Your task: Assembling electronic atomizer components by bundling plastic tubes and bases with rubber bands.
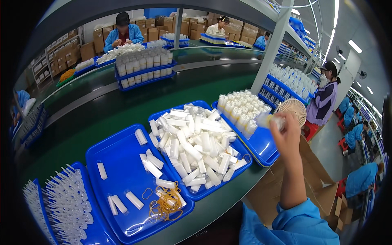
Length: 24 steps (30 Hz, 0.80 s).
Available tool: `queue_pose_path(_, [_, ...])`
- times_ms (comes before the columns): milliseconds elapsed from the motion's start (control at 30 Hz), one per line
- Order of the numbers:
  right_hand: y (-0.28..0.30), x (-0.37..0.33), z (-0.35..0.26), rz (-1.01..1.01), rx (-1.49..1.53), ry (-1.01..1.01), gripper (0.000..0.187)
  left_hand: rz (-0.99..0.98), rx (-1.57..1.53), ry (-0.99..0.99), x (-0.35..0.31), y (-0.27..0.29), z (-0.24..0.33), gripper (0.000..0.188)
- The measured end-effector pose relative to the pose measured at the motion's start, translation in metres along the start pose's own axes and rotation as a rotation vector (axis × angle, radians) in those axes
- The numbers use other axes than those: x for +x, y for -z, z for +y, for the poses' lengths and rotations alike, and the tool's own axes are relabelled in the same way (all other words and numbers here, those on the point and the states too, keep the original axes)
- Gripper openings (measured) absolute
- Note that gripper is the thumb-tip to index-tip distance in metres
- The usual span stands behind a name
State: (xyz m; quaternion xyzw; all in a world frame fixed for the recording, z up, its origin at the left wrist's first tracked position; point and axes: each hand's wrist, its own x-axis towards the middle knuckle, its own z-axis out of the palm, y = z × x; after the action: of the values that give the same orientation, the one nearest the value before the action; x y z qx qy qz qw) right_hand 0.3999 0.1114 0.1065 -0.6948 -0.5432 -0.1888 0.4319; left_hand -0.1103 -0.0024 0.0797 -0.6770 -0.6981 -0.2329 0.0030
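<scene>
Pinches a blurred, yellow-banded clear bundle (266,120) in the fingers (289,119) of the raised right hand (286,130), close by the upright bundles (241,108) in the right tray (263,145) and in front of a fan (300,110). Cannot tell the state of the left fingers. Has white packs (200,143) heaped in the middle tray (201,102), and a few more scattered in the left tray (122,163) with tangled rubber bands (166,204).

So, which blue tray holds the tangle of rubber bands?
The sparsely filled blue tray, just left of the white packet heap; only it shows a rubber band tangle, lower right.
</scene>
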Motion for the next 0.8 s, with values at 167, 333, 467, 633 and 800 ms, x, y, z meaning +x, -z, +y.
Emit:
queue_pose_path(167, [-0.038,0.025,0.085,-0.113,-0.150,-0.008,0.025,-0.068,0.421,0.031,0.002,0.004,-0.020,0.031])
queue_pose_path(333, [-0.071,0.020,0.108,-0.306,0.045,-0.204,0.023,-0.201,0.581,0.185,0.011,0.000,-0.030,0.031])
queue_pose_path(467, [-0.084,0.010,0.116,-0.291,0.154,-0.143,0.019,-0.127,0.647,0.122,0.005,-0.002,-0.056,0.032])
queue_pose_path(633, [-0.067,0.006,0.047,-0.057,-0.182,0.301,0.014,0.095,0.516,0.236,-0.001,-0.023,-0.083,0.032])
queue_pose_path(800, [-0.068,-0.029,-0.088,-0.454,0.354,0.443,0.021,0.053,0.262,0.215,-0.014,-0.003,-0.082,0.028])
